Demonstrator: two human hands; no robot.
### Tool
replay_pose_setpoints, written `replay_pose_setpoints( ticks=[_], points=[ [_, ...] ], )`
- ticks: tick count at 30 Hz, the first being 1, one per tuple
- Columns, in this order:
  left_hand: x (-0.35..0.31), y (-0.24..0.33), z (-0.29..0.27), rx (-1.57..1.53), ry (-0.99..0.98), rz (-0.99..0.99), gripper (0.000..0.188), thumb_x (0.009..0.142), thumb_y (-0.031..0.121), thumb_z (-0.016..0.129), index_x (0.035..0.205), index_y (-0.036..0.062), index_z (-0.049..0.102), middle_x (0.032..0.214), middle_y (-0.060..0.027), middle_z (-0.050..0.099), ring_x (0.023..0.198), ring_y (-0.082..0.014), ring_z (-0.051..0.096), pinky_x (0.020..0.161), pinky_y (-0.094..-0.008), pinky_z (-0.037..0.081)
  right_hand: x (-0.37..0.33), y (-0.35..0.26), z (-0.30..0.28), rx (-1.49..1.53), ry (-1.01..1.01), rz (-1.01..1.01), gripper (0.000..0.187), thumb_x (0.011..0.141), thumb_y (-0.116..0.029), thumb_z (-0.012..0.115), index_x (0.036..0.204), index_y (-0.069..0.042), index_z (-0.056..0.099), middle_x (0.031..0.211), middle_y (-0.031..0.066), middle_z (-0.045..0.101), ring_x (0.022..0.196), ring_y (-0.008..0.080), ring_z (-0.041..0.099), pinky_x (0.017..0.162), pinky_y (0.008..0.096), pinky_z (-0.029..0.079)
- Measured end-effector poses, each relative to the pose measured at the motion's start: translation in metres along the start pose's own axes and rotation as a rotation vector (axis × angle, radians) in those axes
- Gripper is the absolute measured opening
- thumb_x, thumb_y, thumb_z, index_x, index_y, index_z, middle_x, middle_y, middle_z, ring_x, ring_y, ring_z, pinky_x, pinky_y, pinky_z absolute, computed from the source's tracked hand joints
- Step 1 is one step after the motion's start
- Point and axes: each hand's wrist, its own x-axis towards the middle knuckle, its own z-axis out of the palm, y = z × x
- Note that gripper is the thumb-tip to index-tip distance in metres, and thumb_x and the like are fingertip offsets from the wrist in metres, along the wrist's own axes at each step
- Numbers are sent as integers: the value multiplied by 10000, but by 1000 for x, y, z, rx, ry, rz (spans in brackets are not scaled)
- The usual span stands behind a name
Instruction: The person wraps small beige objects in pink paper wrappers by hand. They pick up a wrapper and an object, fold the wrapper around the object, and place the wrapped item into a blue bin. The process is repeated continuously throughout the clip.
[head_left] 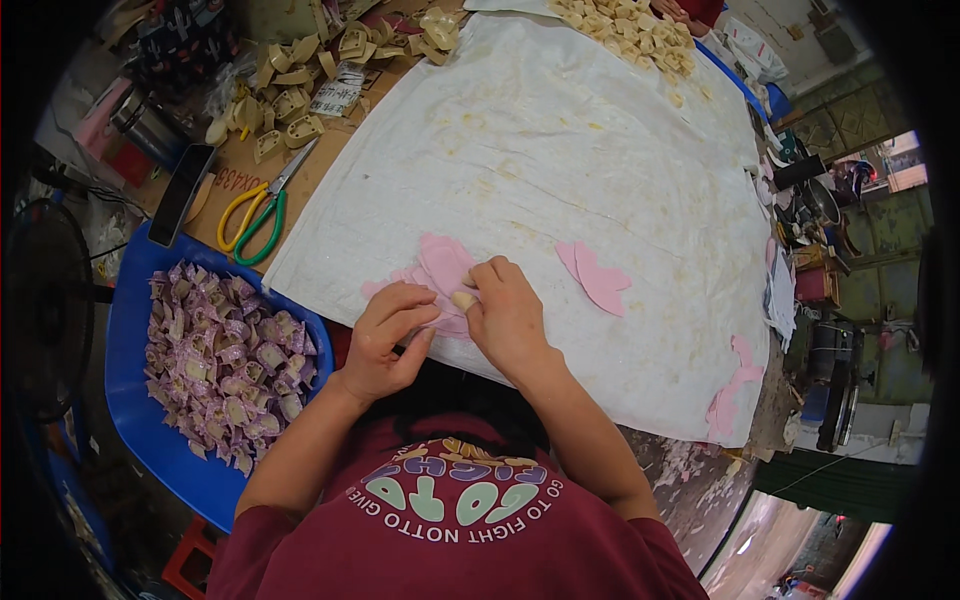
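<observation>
Close to the near edge of the white-covered table, my two hands meet over thin pink cut pieces (pixel 445 262). My right hand (pixel 508 318) is closed, thumb and fingers pinching a small cream moulded piece (pixel 463 300), partly covered by the fingers. On its left, my left hand (pixel 385 335) has curled fingers and thumb at the edge of a pink piece beside the cream one. Its fingertips partly hide that edge. More pink cut pieces (pixel 597 280) lie flat to the right of my right hand.
A blue tub (pixel 125 345) of purple glittery pieces stands at left. Scissors (pixel 262 215) with yellow and green handles and a phone (pixel 182 193) lie near it. Cream moulded pieces (pixel 625 35) are heaped at the far edge, near another person's hand (pixel 672 10). Pink strips (pixel 735 390) lie at right.
</observation>
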Motion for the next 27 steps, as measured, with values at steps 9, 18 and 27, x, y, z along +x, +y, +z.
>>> replay_pose_setpoints(
  ticks=[9, 18, 27],
  points=[
    [6, 11, -2, 167, -55, 94, 294, 708, -19, 667, 997, 38, 658, 1125, -135, 650, 1097, -335, 591, 1022, -487, 396, 11, 21, -7, 208, -153, 146, 92, 822, -99, 647, 867, -22, 627, 849, 130, 583, 782, 317, 574, 677, 371, 467],
    [16, 1, 22, 318, -96, 36, 287, 697, -11, 680, 975, 51, 657, 1091, -112, 651, 1075, -325, 550, 957, -457, 413, -5, 69, -35, 806, 177, 358, 73, 832, 12, 584, 896, -13, 608, 812, 13, 567, 720, 101, 513, 634, 257, 432],
    [19, 5, 21, 220, -42, -53, 276, 732, -17, 678, 1003, 29, 661, 1074, -145, 623, 1030, -319, 576, 923, -403, 447, -55, 112, -86, -267, 367, 133, 198, 781, 69, 584, 962, -4, 620, 973, 140, 592, 795, 308, 577, 682, 342, 491]
  ],
)
